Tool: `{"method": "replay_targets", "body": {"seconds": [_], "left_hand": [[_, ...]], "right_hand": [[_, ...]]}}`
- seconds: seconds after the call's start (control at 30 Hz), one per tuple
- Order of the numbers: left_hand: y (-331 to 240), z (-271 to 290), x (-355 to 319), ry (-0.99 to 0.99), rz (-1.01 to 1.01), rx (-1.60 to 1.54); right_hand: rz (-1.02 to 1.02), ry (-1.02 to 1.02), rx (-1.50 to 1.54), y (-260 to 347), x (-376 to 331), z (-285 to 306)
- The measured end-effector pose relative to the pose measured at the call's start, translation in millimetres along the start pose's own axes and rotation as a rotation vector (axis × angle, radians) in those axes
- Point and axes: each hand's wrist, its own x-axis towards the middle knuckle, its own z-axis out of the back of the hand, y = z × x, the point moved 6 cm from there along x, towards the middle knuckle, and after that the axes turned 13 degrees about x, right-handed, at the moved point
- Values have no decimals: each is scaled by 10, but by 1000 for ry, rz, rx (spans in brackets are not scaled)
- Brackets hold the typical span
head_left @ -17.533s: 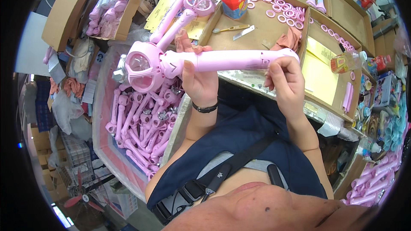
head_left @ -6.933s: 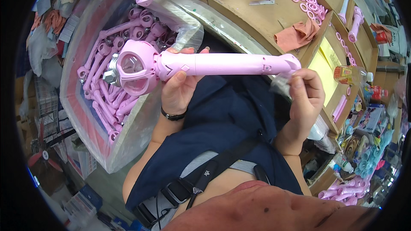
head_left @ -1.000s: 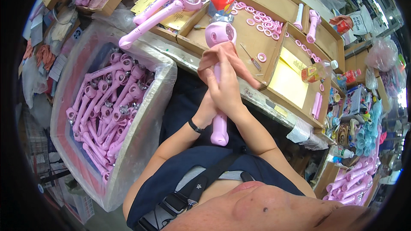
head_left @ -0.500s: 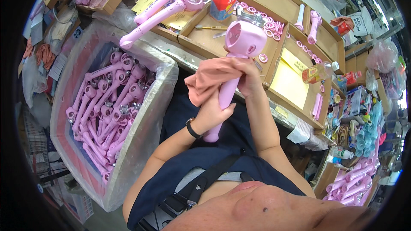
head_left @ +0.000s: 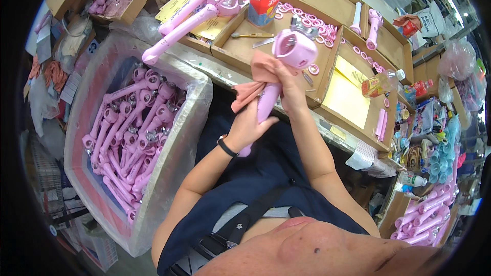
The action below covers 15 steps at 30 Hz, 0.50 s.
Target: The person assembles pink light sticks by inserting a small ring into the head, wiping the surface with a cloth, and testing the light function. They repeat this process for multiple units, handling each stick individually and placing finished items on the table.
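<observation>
Seen from the head view, holds a pink wand [head_left: 269, 100] aslant before the body, between the lap and the near part of a cardboard tray [head_left: 236, 50]. Wraps the left hand [head_left: 249, 129], with a black band [head_left: 226, 146] at its wrist, around the lower part of the handle. Clamps a salmon cloth [head_left: 265, 69] against the upper handle with the right hand [head_left: 292, 86], just below the wand's rounded head [head_left: 308, 53]. Sets both hands close together, one above the other. Shows a smooth, light pink surface, with a large oval opening in the head and a small slot low on its side. Bears a shiny silver-coloured fitting [head_left: 304, 27] at the top, tilted toward the upper right. Carries a dark marking on the handle, too blurred to make out, and ends in a pink butt below the left hand. Hides much of the handle behind fingers and cloth. Has many similar wands [head_left: 130, 138] heaped in a plastic-lined tub [head_left: 176, 174] to the left, and pink rings [head_left: 317, 23], a red bottle [head_left: 264, 1] and a brush [head_left: 253, 35] beyond.
</observation>
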Motion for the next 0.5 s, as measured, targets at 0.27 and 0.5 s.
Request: {"method": "replay_targets", "body": {"seconds": [0.27,0.5], "left_hand": [[141,168,-607,-573,-57,-764],[291,235,-570,-753,163,-905]], "right_hand": [[332,78,147,508,-68,-127],[162,-32,43,-162,-521,-30]]}}
